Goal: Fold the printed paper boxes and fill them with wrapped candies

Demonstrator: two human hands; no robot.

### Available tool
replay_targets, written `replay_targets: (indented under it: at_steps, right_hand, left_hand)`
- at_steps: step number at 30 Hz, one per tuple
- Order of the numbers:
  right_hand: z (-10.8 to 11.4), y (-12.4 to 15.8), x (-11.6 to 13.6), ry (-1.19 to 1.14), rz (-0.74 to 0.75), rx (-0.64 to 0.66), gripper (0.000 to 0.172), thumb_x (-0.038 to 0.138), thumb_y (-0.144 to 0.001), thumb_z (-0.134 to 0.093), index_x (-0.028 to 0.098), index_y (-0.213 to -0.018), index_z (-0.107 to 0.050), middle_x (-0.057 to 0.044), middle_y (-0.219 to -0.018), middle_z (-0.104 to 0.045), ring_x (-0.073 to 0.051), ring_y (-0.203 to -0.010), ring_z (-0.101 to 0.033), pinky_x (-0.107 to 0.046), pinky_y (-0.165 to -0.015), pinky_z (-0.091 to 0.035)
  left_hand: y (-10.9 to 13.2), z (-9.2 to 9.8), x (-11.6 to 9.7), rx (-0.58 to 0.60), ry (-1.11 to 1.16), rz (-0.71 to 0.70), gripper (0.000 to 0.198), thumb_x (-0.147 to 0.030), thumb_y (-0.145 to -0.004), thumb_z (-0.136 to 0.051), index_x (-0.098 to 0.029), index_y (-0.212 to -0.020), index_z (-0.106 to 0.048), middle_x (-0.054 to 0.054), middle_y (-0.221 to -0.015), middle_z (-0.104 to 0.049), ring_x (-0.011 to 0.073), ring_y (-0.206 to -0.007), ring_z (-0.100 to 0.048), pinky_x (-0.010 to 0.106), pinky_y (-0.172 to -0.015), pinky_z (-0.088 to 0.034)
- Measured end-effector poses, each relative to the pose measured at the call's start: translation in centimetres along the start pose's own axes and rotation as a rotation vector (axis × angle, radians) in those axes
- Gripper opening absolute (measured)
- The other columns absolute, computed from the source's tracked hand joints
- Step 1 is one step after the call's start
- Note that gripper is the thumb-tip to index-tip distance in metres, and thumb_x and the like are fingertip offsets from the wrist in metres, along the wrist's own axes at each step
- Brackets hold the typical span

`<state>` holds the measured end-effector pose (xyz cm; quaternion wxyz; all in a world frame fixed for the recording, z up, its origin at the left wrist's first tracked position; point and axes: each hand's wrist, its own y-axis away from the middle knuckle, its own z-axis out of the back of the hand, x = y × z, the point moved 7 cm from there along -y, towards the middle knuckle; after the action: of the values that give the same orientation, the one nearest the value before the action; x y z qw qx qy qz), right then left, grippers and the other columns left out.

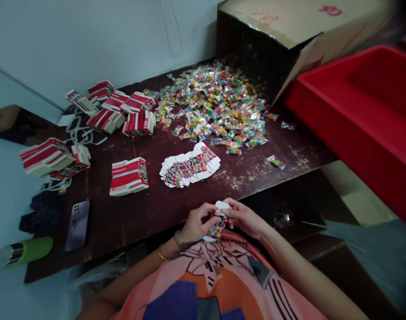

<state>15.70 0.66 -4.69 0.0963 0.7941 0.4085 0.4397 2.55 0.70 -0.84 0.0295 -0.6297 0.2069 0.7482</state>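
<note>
Between my two hands, close to my body at the table's front edge, is a small printed candy box point(218, 226) with a white flap at its top. My left hand point(199, 222) pinches it from the left side, fingers closed. From the right, my right hand point(241, 216) grips it near the flap. Just beyond lies a fanned row of flat printed boxes point(189, 165). To its left is a stack of red-and-white flat boxes point(129, 177). A large heap of wrapped candies point(216, 106) covers the back middle of the table.
A big cardboard box point(303, 22) stands at the back right, beside a red plastic bin point(352, 111). Bundled flat boxes point(46, 155) pile up at the left. A phone point(77, 224) and a green bottle point(33, 250) lie near the left edge. One wrapped candy point(275, 162) lies apart.
</note>
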Motion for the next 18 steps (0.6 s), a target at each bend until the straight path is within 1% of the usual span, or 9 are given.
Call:
replay_targets:
  at_steps: [2, 4, 5, 7, 9, 11, 13, 16, 18]
  right_hand:
    - [-0.2, -0.2, -1.2, -0.080, -0.147, 0.088, 0.036, 0.032, -0.066, -0.079, 0.018, -0.089, -0.056, 0.006, -0.068, -0.055, -0.002, -0.045, -0.044, -0.014, -0.043, -0.039]
    - [-0.4, -0.3, -1.4, -0.023, -0.205, 0.150, 0.037, 0.032, -0.062, -0.081, 0.017, -0.088, -0.059, 0.005, -0.068, -0.056, -0.003, -0.046, -0.045, -0.015, -0.043, -0.040]
    - [-0.5, -0.3, -1.1, 0.060, -0.179, 0.154, 0.037, 0.033, -0.062, -0.081, 0.017, -0.087, -0.060, 0.004, -0.069, -0.057, -0.005, -0.048, -0.048, -0.016, -0.044, -0.041]
    - [-0.8, -0.4, 0.5, 0.317, -0.016, 0.118, 0.032, 0.037, -0.067, -0.078, 0.016, -0.087, -0.064, 0.001, -0.074, -0.060, -0.009, -0.057, -0.054, -0.020, -0.051, -0.046]
    - [-1.5, -0.1, 2.4, 0.596, 0.219, 0.053, 0.024, 0.039, -0.077, -0.069, 0.016, -0.081, -0.069, -0.001, -0.077, -0.062, -0.012, -0.069, -0.057, -0.025, -0.063, -0.047]
    - [-2.4, 0.2, 3.5, 0.776, 0.374, 0.029, 0.032, 0.040, -0.088, -0.056, 0.015, -0.074, -0.071, -0.003, -0.077, -0.062, -0.014, -0.076, -0.057, -0.027, -0.072, -0.046]
    - [-2.7, 0.0, 3.4, 0.800, 0.388, 0.049, 0.035, 0.039, -0.090, -0.053, 0.015, -0.074, -0.073, -0.004, -0.079, -0.063, -0.015, -0.078, -0.058, -0.028, -0.074, -0.045]
    - [-2.1, -0.7, 2.5, 0.699, 0.289, 0.058, 0.026, 0.038, -0.083, -0.063, 0.016, -0.090, -0.075, -0.006, -0.086, -0.065, -0.016, -0.078, -0.060, -0.027, -0.069, -0.048]
    - [-1.7, -0.7, 2.5, 0.715, 0.303, 0.030, 0.025, 0.036, -0.084, -0.063, 0.017, -0.096, -0.074, -0.006, -0.087, -0.065, -0.016, -0.077, -0.061, -0.027, -0.067, -0.049]
  left_hand:
    - [0.3, -0.3, -0.4, 0.039, -0.046, -0.012, 0.019, -0.033, -0.084, -0.058, -0.016, -0.086, -0.067, 0.005, -0.082, -0.066, 0.0162, -0.077, -0.059, 0.026, -0.075, -0.043]
    - [0.4, -0.3, -0.4, 0.005, 0.010, 0.006, 0.020, -0.030, -0.083, -0.058, -0.016, -0.094, -0.067, 0.004, -0.083, -0.065, 0.0157, -0.078, -0.057, 0.025, -0.075, -0.042]
    - [0.4, -0.3, -0.1, -0.015, 0.079, 0.042, 0.026, -0.028, -0.081, -0.060, -0.017, -0.105, -0.064, 0.003, -0.082, -0.064, 0.0147, -0.076, -0.056, 0.024, -0.073, -0.042]
    - [0.2, -0.8, 1.1, -0.037, 0.304, 0.175, 0.051, -0.024, -0.075, -0.064, -0.019, -0.124, -0.050, -0.001, -0.079, -0.061, 0.0130, -0.071, -0.055, 0.023, -0.069, -0.042]
    - [0.1, -1.9, 2.5, -0.014, 0.561, 0.350, 0.059, -0.022, -0.071, -0.063, -0.019, -0.127, -0.045, -0.001, -0.080, -0.062, 0.0133, -0.071, -0.056, 0.024, -0.069, -0.042]
    - [0.1, -2.6, 3.4, -0.006, 0.740, 0.474, 0.053, -0.021, -0.069, -0.062, -0.016, -0.120, -0.050, 0.002, -0.085, -0.065, 0.0146, -0.075, -0.059, 0.026, -0.072, -0.043]
    - [0.2, -2.8, 3.6, 0.009, 0.813, 0.509, 0.049, -0.019, -0.066, -0.062, -0.015, -0.115, -0.054, 0.005, -0.090, -0.067, 0.0159, -0.078, -0.060, 0.028, -0.075, -0.044]
    - [0.4, -2.8, 3.3, 0.095, 0.874, 0.439, 0.052, -0.018, -0.065, -0.061, -0.015, -0.117, -0.056, 0.008, -0.104, -0.066, 0.0202, -0.088, -0.062, 0.032, -0.082, -0.045]
    - [0.6, -2.6, 3.3, 0.149, 0.887, 0.383, 0.057, -0.016, -0.065, -0.064, -0.018, -0.122, -0.055, 0.009, -0.114, -0.064, 0.0225, -0.097, -0.061, 0.035, -0.087, -0.043]
